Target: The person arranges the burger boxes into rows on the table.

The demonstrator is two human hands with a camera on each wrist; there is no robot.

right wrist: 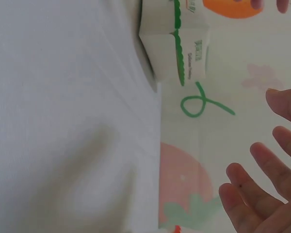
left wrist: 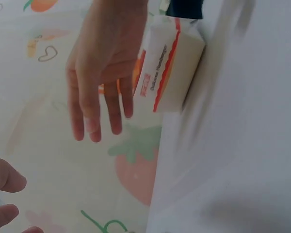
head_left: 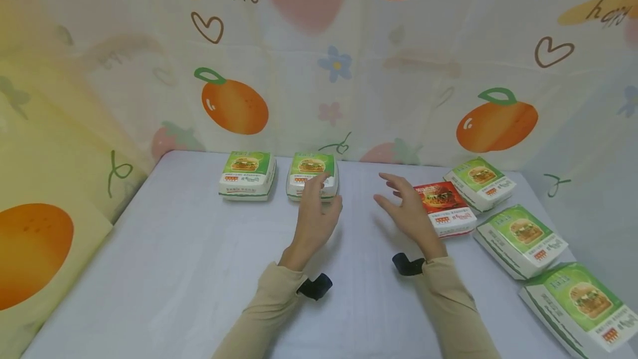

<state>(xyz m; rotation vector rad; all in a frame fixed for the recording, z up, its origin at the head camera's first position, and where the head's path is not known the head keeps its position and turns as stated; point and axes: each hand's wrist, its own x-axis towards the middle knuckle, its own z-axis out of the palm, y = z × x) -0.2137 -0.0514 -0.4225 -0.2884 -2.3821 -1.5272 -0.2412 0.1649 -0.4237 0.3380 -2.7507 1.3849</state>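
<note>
My left hand [head_left: 317,212] hovers over the table, fingers loosely bent and nothing in them. In the head view it overlaps the front of a green-and-white burger box [head_left: 313,163] at the back of the table. A second green burger box [head_left: 246,175] sits to the left of that one. Apart from the left hand, my right hand [head_left: 410,212] is also raised, with relaxed, spread fingers and an empty palm. Close to its right lies a red-and-white burger box [head_left: 445,209], partly covered by the hand. The right wrist view shows the right hand [right wrist: 266,189] with spread fingers.
Along the right side stand three more green burger boxes: a back one [head_left: 480,181], a middle one [head_left: 521,240] and a front one [head_left: 580,306]. A white cloth covers the table [head_left: 164,270]. Behind it hangs a printed fruit curtain [head_left: 299,60].
</note>
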